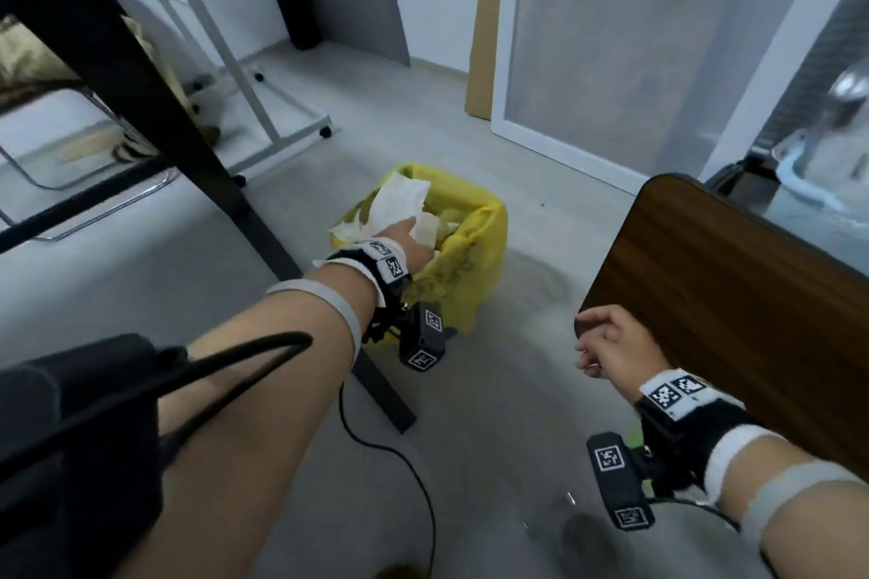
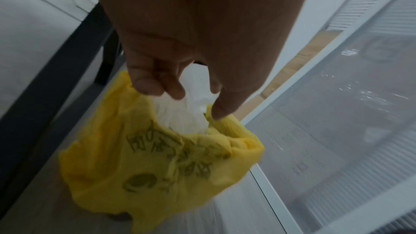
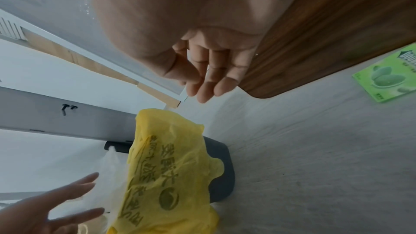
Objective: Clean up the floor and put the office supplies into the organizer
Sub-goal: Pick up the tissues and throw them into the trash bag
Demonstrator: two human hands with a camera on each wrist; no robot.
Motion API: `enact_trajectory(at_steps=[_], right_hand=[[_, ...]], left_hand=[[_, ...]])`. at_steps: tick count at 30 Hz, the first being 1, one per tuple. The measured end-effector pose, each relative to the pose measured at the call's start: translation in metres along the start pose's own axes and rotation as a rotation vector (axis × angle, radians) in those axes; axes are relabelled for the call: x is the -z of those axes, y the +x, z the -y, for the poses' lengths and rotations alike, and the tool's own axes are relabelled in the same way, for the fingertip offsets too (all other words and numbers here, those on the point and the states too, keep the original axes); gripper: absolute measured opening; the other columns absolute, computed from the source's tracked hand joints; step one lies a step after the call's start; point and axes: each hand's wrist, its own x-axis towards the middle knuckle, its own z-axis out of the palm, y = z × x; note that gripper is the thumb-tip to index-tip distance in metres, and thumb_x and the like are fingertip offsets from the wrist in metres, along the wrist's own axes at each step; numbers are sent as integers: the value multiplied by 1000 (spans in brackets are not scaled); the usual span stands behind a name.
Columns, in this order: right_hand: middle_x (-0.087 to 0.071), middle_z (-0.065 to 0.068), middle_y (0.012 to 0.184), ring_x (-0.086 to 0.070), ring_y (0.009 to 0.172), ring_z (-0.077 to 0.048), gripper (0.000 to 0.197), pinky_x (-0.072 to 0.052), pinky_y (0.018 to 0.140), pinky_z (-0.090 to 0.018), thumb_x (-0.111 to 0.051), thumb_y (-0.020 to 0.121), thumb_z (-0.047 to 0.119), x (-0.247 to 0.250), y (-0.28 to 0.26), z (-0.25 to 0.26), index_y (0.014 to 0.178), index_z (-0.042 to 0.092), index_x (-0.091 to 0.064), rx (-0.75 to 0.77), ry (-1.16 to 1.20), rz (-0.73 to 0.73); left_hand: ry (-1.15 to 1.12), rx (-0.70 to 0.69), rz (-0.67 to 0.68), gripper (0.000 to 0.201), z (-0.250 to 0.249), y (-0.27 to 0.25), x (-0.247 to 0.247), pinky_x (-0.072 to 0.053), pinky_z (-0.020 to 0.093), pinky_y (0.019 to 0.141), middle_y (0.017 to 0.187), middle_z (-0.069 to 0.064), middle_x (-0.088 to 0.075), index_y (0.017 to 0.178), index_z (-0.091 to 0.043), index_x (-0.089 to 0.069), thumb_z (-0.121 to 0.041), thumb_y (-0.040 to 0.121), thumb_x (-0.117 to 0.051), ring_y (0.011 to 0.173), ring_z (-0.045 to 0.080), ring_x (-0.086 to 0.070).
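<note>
The left hand [image 1: 416,240] spreads its grip open above the yellow plastic-lined waste bin [image 1: 489,259] at 12 o'clock, apparently letting the crumpled white tissue [image 1: 399,202] drop in. The right hand [image 1: 611,343] hangs loosely curled, empty.

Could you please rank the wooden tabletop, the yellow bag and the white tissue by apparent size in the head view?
1. wooden tabletop, clearly largest, though it is also nearest the camera
2. yellow bag
3. white tissue

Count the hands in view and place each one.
2. The left hand is over the yellow bag, at the white tissue. The right hand hangs empty beside the wooden tabletop. No other is visible.
</note>
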Motion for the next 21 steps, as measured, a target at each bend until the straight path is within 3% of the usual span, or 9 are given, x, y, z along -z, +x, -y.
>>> enact_trajectory(at_steps=[3,4,6,9,13,15,16,18,21], right_hand=[[-60,-14,73,-56,57,-22,26,-49,51,-27,-42,90,-11,19,-13,-24,104,3,-59,-19,-12,-33],[-59,-15,73,-54,56,-21,26,-47,47,-24,-42,90,-12,29,-19,-31,102,2,-60,-39,-24,-36],[-58,-17,71,-53,54,-20,25,-43,43,-19,-42,89,-12,53,-32,-48,96,1,-63,-100,-25,-37],[-62,-15,70,-56,53,-18,24,-43,49,-25,-47,86,-9,99,-50,-74,88,4,-67,-211,16,-74],[-67,-11,75,-59,56,-17,23,-43,52,-24,-47,95,3,154,-79,-99,92,5,-71,-268,95,-181],[-68,-9,77,-61,61,-18,26,-45,55,-24,-46,97,6,175,-99,-109,96,4,-72,-282,126,-255],[-69,-9,78,-63,64,-19,27,-46,58,-25,-45,97,7,185,-111,-116,97,4,-72,-301,139,-302],[-70,-9,79,-65,69,-21,28,-48,64,-27,-45,98,9,204,-135,-137,95,5,-73,-372,177,-407],[-72,-10,75,-64,70,-23,33,-48,68,-33,-54,97,23,227,-178,-174,77,9,-76,-550,197,-612]], left_hand=[[-9,16,-195,61,-9,-10,-33,-50,41,93,147,16,-26,145,-32,-37,-42,88,-60,106,41,-57],[-10,-31,-262,56,-17,-14,-49,-51,40,86,141,15,-27,137,-28,-43,-40,86,-62,94,39,-58],[-6,-186,-315,48,-35,-20,-85,-48,38,84,136,14,-31,124,-19,-47,-33,83,-67,90,35,-57],[-52,-313,-101,50,-70,-20,-144,-43,32,95,136,15,-31,126,-19,-48,-29,82,-72,97,30,-55],[-159,-393,135,101,-113,-14,-201,-42,47,108,148,19,-31,150,-26,-27,-47,68,-84,132,37,-44],[-332,-445,219,121,-132,-10,-219,-42,49,108,151,12,-38,151,-30,-23,-58,53,-88,136,31,-43],[-442,-442,257,122,-140,-5,-228,-44,48,107,148,4,-45,149,-32,-27,-59,48,-90,132,25,-48],[-566,-405,281,120,-153,7,-246,-45,46,106,143,-6,-51,145,-33,-34,-61,44,-92,127,18,-53],[-599,-326,216,131,-160,24,-267,-41,48,110,150,0,-44,148,-29,-25,-68,40,-89,132,24,-49]])
